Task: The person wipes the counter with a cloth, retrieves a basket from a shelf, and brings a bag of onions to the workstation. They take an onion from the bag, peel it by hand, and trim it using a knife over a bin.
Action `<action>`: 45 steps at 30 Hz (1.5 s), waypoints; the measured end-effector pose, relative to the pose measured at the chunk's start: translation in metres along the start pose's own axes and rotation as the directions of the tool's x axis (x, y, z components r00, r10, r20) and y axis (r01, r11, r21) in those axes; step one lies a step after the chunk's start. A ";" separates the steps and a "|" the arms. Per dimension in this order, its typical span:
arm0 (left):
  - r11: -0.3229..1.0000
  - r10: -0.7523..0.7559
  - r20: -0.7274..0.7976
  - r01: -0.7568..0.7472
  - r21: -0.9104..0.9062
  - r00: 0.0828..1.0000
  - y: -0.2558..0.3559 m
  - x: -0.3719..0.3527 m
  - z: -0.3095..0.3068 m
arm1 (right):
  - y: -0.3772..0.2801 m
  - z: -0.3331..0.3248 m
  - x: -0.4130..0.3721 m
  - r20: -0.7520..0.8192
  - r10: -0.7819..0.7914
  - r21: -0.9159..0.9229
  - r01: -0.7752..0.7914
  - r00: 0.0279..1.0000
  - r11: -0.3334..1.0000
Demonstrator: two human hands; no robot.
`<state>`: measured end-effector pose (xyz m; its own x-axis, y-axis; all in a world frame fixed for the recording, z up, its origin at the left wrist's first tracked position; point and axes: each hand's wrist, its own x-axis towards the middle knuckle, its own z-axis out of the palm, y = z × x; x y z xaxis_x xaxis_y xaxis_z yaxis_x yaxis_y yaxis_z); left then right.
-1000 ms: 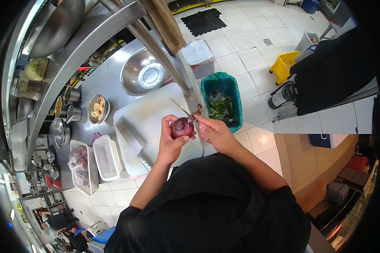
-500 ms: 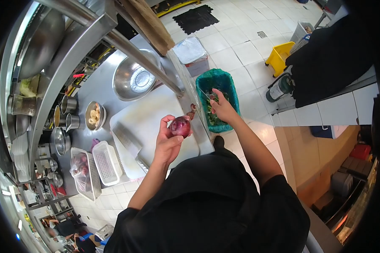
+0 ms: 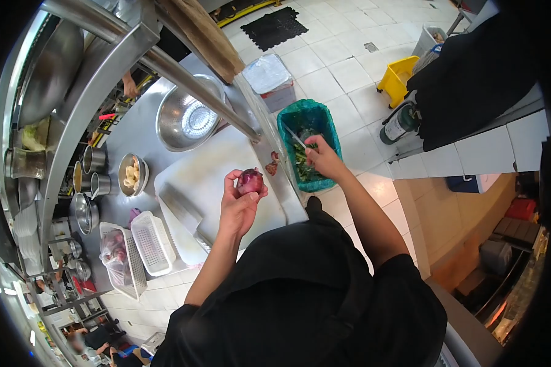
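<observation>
The right hand (image 3: 322, 158) has left the red onion (image 3: 250, 181) and now hangs right of the cutting board (image 3: 190, 177), over the green bin (image 3: 317, 115), closed around a knife (image 3: 294, 136). The left hand (image 3: 239, 205) still grips the onion above the board.

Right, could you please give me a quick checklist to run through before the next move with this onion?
1. Grip of the left hand on the onion: ok, fingers wrap it.
2. The right hand and its small knife kept apart from the left hand, over the bin: ok.
3. All skin off the onion: cannot tell, its far side is hidden.
4. Bare cutting board below the onion: ok.
5. No scraps on the counter edge: not ok, peel bits lie there.
6. The cleaver flat on the board, apart from both hands: ok.
</observation>
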<state>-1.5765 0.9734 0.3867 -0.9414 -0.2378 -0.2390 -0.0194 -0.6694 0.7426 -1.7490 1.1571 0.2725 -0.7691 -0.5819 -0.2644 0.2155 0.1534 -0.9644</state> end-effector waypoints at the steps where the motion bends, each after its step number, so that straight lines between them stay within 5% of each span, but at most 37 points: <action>1: 1.000 0.002 -0.001 -0.002 -0.002 1.000 0.000 0.001 -0.002 | -0.006 0.004 -0.007 0.002 0.000 -0.003 0.000 1.000 1.000; 3: 0.999 0.027 -0.051 -0.028 -0.026 0.998 0.000 0.001 -0.008 | -0.023 0.021 -0.029 0.245 0.100 0.090 -0.125 0.964 0.988; 9: 0.994 0.090 -0.179 -0.100 -0.043 0.980 0.000 -0.003 -0.013 | -0.028 0.048 -0.065 0.256 0.448 0.145 -0.492 0.857 0.858; 13: 0.994 0.091 -0.183 -0.099 -0.039 0.979 0.000 -0.005 -0.018 | -0.017 0.038 -0.059 0.160 0.455 0.134 -0.476 0.876 0.869; 16: 0.999 0.034 -0.146 -0.035 -0.009 0.989 0.001 -0.006 -0.024 | -0.022 0.037 -0.056 0.024 0.390 0.123 -0.390 0.920 0.913; 19: 1.000 0.024 -0.134 -0.022 0.013 0.991 0.001 -0.005 -0.021 | -0.026 0.042 -0.062 0.213 0.361 -0.031 -0.363 0.908 0.931; 22: 0.999 0.035 -0.118 -0.031 0.031 0.992 0.002 -0.002 -0.018 | -0.014 0.043 -0.056 0.082 0.322 -0.104 -0.314 0.943 0.944; 24: 0.991 0.019 -0.104 -0.005 0.131 0.994 0.004 -0.002 -0.014 | -0.017 0.036 -0.053 -0.056 0.286 0.008 -0.286 0.957 0.958; 29: 0.947 0.073 -0.026 -0.061 0.314 0.997 0.007 0.001 0.003 | -0.061 0.034 -0.076 0.161 0.125 0.050 -0.135 0.979 0.990; 31: 0.935 0.098 -0.012 -0.088 0.343 0.995 0.011 0.002 0.014 | -0.087 0.040 -0.090 0.204 -0.166 0.006 0.169 0.965 0.986; 34: 0.900 0.163 0.057 -0.172 0.401 0.985 0.018 0.001 0.029 | -0.122 0.043 -0.105 0.236 -0.270 -0.071 0.294 0.934 0.953; 45: 0.913 0.159 0.168 -0.210 0.349 0.973 0.026 -0.001 0.039 | -0.136 0.037 -0.109 0.267 -0.311 -0.130 0.354 0.912 0.926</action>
<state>-1.5886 0.9838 0.4304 -0.9756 -0.2192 -0.0092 0.0620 -0.3157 0.9468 -1.6724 1.1695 0.4329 -0.6080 -0.7916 0.0608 -0.1507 0.0399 -0.9878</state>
